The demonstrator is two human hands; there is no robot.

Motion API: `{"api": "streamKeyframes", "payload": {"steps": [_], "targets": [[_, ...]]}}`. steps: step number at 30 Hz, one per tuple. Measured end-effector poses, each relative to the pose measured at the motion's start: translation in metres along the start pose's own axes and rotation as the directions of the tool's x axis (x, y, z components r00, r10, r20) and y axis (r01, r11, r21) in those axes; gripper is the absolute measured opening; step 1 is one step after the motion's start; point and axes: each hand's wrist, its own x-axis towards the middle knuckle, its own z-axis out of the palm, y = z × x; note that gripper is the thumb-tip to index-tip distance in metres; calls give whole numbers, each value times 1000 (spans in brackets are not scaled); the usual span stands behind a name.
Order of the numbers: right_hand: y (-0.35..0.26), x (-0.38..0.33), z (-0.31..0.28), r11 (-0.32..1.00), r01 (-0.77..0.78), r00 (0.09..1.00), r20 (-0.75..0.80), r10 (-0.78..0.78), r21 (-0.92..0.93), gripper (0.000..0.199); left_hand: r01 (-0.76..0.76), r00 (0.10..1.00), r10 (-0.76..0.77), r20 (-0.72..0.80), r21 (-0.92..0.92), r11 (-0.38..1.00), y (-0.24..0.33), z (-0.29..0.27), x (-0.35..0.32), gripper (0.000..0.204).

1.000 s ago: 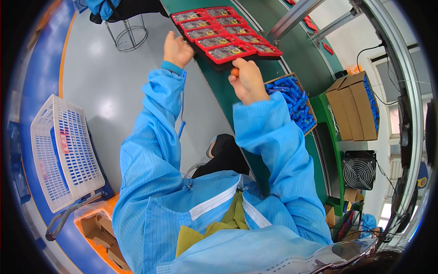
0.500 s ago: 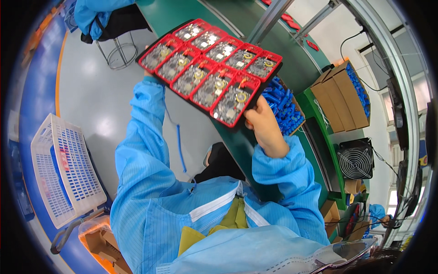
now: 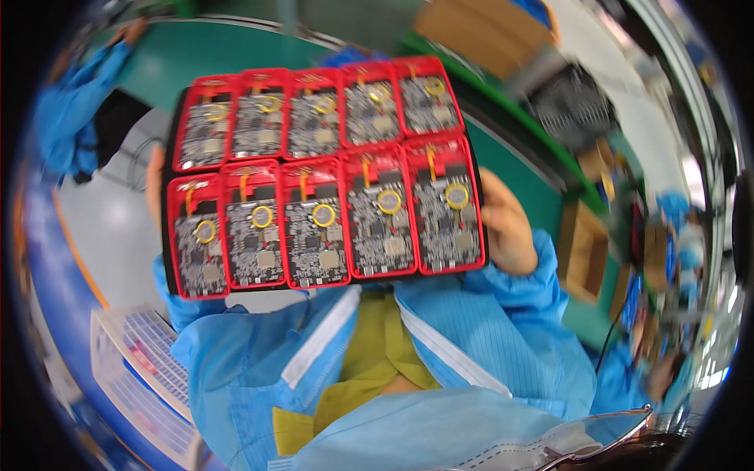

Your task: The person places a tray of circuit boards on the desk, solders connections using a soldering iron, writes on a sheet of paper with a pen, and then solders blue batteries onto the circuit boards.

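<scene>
Worktop: I saw the green worktop [image 3: 236, 55] curving behind the raised load, blurred, its far edge lost at the top.
Tray: I held a black tray [image 3: 166, 196] up close to the camera, nearly face-on, tilted slightly down to my left, clear of the worktop.
Boards: ten red-framed circuit boards [image 3: 377, 212] sat in it in two rows of five, each with a round yellow-ringed cell.
Right arm: my blue sleeve [image 3: 503, 314] rose from the lower edge, elbow bent.
Right hand: my right hand [image 3: 506, 228] gripped the tray's right edge, fingers curled behind it.
Left hand: my left hand [image 3: 155, 188] showed only as a sliver at the tray's left edge; I couldn't tell its grip.
Basket: a white mesh basket [image 3: 141, 369] lay low at my left.
</scene>
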Motion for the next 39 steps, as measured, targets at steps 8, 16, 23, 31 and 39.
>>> {"api": "streamKeyframes", "payload": {"steps": [8, 16, 23, 31, 39], "targets": [[12, -123, -61, 921, 261, 909, -396, -133, 290, 66, 138, 951, -174, 257, 151, 979, -90, 36, 4, 41], [21, -153, -154, 782, 513, 709, -689, -153, 354, 72, 251, 927, -286, 244, 163, 954, -196, 62, 10, 40], [19, -112, -248, 805, 541, 607, -775, -176, 241, 70, 262, 897, -335, 289, 264, 928, -274, 69, -29, 50], [22, -62, -317, 930, 266, 441, -826, -350, -253, 50, 458, 731, -676, 90, 670, 584, -282, 44, -43, 26], [24, -76, -305, 356, -385, 509, -518, -687, -851, 60, -202, 850, -425, 312, 937, 285, -203, 76, 25, 31]]}}
